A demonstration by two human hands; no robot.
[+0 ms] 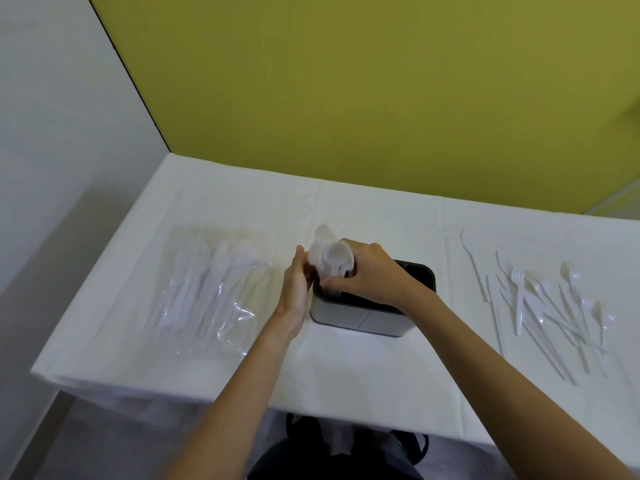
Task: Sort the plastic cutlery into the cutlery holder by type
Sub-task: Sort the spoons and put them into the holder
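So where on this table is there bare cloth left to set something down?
Bare: the far strip of the white-clothed table along the yellow wall, and the near edge in front of the grey rectangular cutlery holder. Crowded: the clear plastic bag of white cutlery on the left, the loose white plastic cutlery on the right.

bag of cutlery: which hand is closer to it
Left. The left hand sits just right of the bag, beside the cutlery holder; the right hand is farther right, over the holder, holding spoons.
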